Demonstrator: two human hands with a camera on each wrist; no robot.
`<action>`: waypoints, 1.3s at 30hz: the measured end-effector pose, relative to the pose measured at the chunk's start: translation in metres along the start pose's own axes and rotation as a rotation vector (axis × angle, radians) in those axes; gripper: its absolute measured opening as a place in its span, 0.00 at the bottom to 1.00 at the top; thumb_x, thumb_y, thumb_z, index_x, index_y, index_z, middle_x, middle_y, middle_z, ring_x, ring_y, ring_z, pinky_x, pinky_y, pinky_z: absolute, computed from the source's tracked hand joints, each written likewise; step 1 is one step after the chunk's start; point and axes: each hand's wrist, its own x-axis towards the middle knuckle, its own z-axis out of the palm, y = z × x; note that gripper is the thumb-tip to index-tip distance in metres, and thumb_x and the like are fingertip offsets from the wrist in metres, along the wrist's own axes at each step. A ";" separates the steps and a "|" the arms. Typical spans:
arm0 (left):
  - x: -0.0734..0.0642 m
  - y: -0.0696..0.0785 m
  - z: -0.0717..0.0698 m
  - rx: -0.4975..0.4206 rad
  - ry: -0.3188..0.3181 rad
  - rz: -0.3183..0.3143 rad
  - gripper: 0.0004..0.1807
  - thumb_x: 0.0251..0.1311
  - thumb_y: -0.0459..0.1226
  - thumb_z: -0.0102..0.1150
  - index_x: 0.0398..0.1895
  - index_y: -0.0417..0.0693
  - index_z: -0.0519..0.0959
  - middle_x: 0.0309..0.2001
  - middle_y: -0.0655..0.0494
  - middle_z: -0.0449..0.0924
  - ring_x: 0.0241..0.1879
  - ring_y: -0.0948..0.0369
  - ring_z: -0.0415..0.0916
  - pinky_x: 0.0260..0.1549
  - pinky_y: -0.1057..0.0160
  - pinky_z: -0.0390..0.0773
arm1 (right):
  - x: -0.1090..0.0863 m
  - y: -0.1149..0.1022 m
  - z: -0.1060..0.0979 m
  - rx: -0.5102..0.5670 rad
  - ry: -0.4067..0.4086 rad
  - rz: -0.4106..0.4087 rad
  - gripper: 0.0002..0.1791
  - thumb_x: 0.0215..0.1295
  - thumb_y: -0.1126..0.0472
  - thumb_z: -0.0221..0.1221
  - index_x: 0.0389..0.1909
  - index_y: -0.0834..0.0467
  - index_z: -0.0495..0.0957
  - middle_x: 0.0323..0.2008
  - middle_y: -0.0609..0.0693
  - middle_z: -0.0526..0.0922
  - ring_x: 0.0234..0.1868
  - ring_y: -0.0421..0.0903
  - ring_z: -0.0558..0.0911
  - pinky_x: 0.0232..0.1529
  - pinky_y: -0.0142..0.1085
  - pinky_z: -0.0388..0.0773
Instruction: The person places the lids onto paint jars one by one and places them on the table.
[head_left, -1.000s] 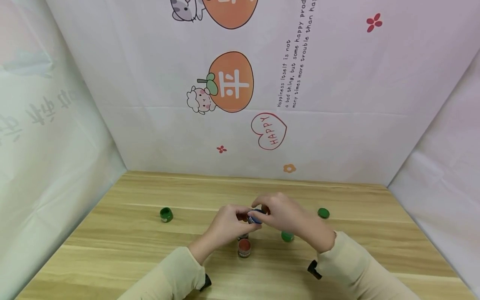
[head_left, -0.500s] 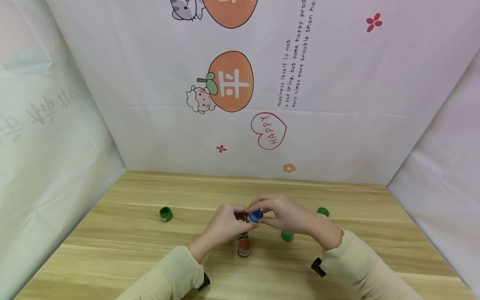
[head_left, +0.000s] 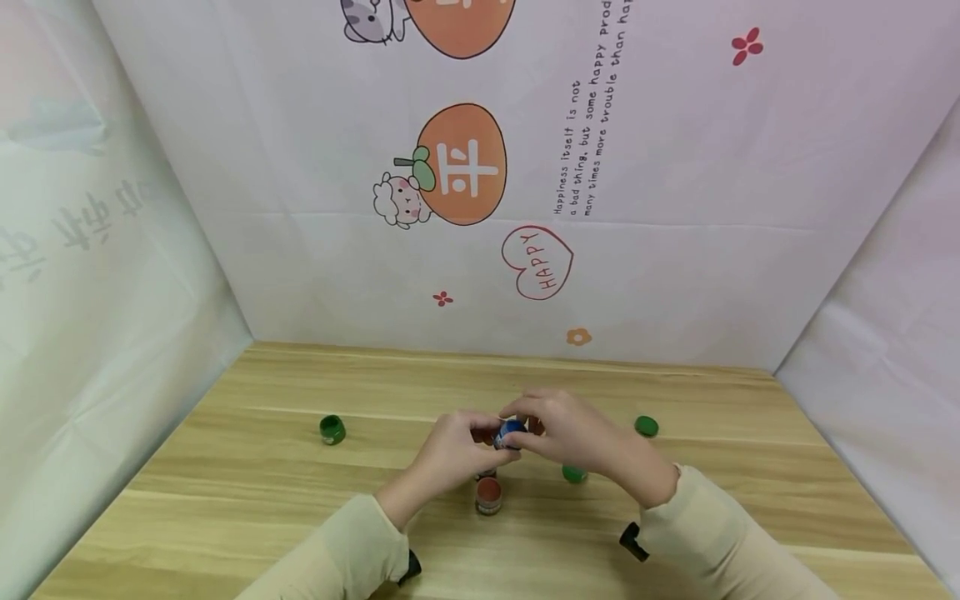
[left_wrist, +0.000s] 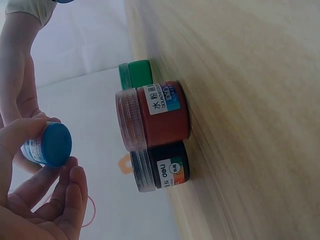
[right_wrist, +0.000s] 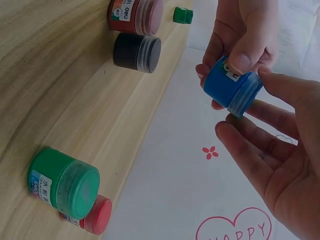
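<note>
Over the middle of the table, both hands meet at a small blue paint jar [head_left: 512, 434]. My left hand [head_left: 456, 447] grips the jar's body between thumb and fingers. From the right, my right hand [head_left: 576, 427] has its thumb and fingertips at the clear-rimmed lid [right_wrist: 245, 96], pinching round its edge. In the right wrist view the jar is tilted, with its label partly covered by the left thumb. The left wrist view shows the jar's blue base [left_wrist: 56, 144] facing the camera. Below the hands stand a brownish-red paint jar [head_left: 488, 497] and a black one [left_wrist: 172, 165].
A green paint jar [right_wrist: 62, 182] stands under the right forearm, with a red jar [right_wrist: 97, 216] behind it. Farther off are a small dark green jar [head_left: 332, 430] at left and a round green piece [head_left: 647, 427] at right. Printed white sheets [head_left: 660, 275] enclose the table.
My right hand's fingers drew back and straightened at the lid, baring its blue top, then curled round it again. My left hand holds the jar almost in place. The standing jars have not moved.
</note>
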 end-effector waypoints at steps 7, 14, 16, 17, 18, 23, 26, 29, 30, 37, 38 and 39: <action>0.000 0.000 -0.001 -0.023 -0.016 -0.027 0.13 0.60 0.44 0.74 0.45 0.50 0.89 0.41 0.61 0.87 0.43 0.62 0.83 0.39 0.64 0.83 | -0.002 -0.003 0.003 -0.007 0.037 0.035 0.13 0.71 0.56 0.66 0.51 0.57 0.84 0.44 0.48 0.85 0.37 0.37 0.82 0.36 0.31 0.81; 0.001 0.002 -0.004 -0.077 -0.025 -0.053 0.18 0.61 0.44 0.74 0.51 0.45 0.88 0.42 0.57 0.87 0.41 0.62 0.83 0.37 0.64 0.83 | -0.005 -0.001 -0.002 0.083 0.000 -0.009 0.17 0.69 0.64 0.67 0.58 0.58 0.83 0.57 0.54 0.82 0.51 0.48 0.85 0.47 0.34 0.83; 0.001 0.001 -0.004 -0.092 -0.028 -0.058 0.19 0.61 0.44 0.74 0.51 0.45 0.88 0.42 0.57 0.87 0.40 0.62 0.83 0.36 0.64 0.83 | -0.005 0.000 -0.002 0.087 -0.004 -0.029 0.17 0.69 0.65 0.66 0.58 0.58 0.84 0.56 0.52 0.83 0.50 0.46 0.84 0.46 0.35 0.83; 0.001 0.001 -0.004 -0.099 -0.027 -0.057 0.19 0.60 0.43 0.74 0.52 0.45 0.88 0.42 0.56 0.87 0.40 0.62 0.83 0.36 0.64 0.83 | -0.005 0.000 -0.002 0.093 -0.005 -0.038 0.17 0.69 0.66 0.66 0.58 0.58 0.84 0.55 0.50 0.83 0.50 0.45 0.84 0.45 0.35 0.83; 0.001 0.001 -0.004 -0.101 -0.026 -0.056 0.19 0.60 0.43 0.75 0.51 0.44 0.88 0.41 0.56 0.87 0.40 0.62 0.83 0.35 0.65 0.83 | -0.005 0.001 -0.002 0.103 -0.005 -0.040 0.17 0.69 0.66 0.66 0.58 0.58 0.84 0.53 0.49 0.84 0.50 0.44 0.84 0.45 0.36 0.83; 0.001 0.000 -0.003 -0.089 -0.012 -0.055 0.19 0.59 0.42 0.75 0.50 0.44 0.88 0.41 0.56 0.87 0.39 0.62 0.82 0.34 0.65 0.83 | -0.005 0.001 0.000 0.144 0.009 -0.016 0.17 0.68 0.67 0.66 0.57 0.58 0.85 0.51 0.47 0.84 0.47 0.42 0.84 0.43 0.36 0.83; 0.002 -0.001 -0.003 -0.061 0.004 -0.050 0.19 0.59 0.43 0.75 0.50 0.44 0.88 0.41 0.57 0.87 0.39 0.62 0.82 0.34 0.65 0.83 | -0.004 -0.001 0.001 0.158 0.028 0.004 0.16 0.68 0.67 0.66 0.56 0.59 0.85 0.50 0.49 0.85 0.46 0.43 0.85 0.44 0.37 0.84; 0.003 -0.001 -0.004 -0.038 0.022 -0.047 0.18 0.59 0.44 0.76 0.49 0.44 0.88 0.41 0.57 0.87 0.40 0.62 0.82 0.35 0.66 0.83 | -0.003 -0.003 0.003 0.182 0.044 0.021 0.15 0.67 0.68 0.66 0.55 0.61 0.86 0.50 0.51 0.85 0.47 0.45 0.85 0.46 0.38 0.84; 0.003 -0.001 -0.004 -0.035 0.027 -0.046 0.18 0.59 0.44 0.76 0.49 0.44 0.88 0.41 0.57 0.87 0.40 0.62 0.83 0.35 0.66 0.83 | -0.002 -0.004 0.004 0.185 0.049 0.023 0.15 0.67 0.69 0.67 0.54 0.62 0.86 0.50 0.51 0.85 0.47 0.46 0.86 0.46 0.38 0.84; 0.002 0.000 -0.007 -0.016 0.074 -0.041 0.19 0.58 0.44 0.76 0.50 0.45 0.88 0.42 0.57 0.88 0.40 0.62 0.82 0.34 0.66 0.83 | 0.004 -0.009 0.005 0.118 0.065 0.052 0.15 0.67 0.67 0.67 0.54 0.61 0.86 0.50 0.52 0.85 0.46 0.46 0.85 0.42 0.33 0.83; 0.002 0.000 -0.008 -0.014 0.079 -0.042 0.19 0.58 0.44 0.76 0.49 0.46 0.88 0.41 0.57 0.87 0.40 0.62 0.82 0.34 0.66 0.83 | 0.005 -0.010 0.005 0.108 0.064 0.056 0.15 0.67 0.67 0.67 0.54 0.61 0.86 0.50 0.52 0.85 0.47 0.47 0.85 0.42 0.34 0.83; 0.002 -0.001 -0.008 -0.012 0.083 -0.043 0.18 0.58 0.44 0.77 0.49 0.46 0.88 0.41 0.57 0.87 0.40 0.62 0.82 0.34 0.66 0.83 | 0.006 -0.010 0.005 0.100 0.063 0.059 0.16 0.67 0.67 0.67 0.55 0.61 0.86 0.51 0.53 0.85 0.47 0.48 0.85 0.43 0.36 0.83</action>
